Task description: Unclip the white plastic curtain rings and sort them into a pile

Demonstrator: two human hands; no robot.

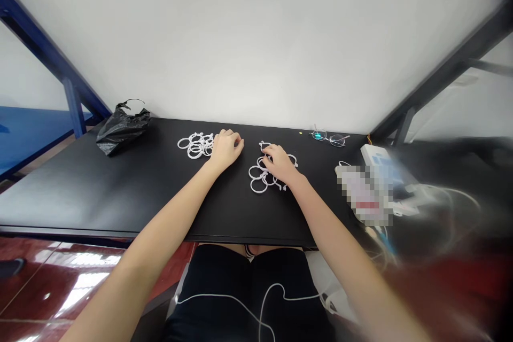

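Note:
My left hand (225, 147) rests on the black tabletop against the right side of a pile of white rings (195, 145). Its fingers are curled down, and whatever is under them is hidden. Over a second, looser group of white rings (258, 185), my right hand (279, 162) has its palm down. Thumb and index finger are apart, with the index tip touching a white ring (262, 144) at the back of the group. The rings are thin, and several show small open ends with knobs. Part of this group lies beneath the right hand.
A crumpled black plastic bag (123, 127) sits at the table's left. Eyeglasses (329, 138) lie near the back wall. To the right are a blurred-out phone-like item (363, 195), a white box (379, 163) and cables. A white cable (224, 295) crosses my lap.

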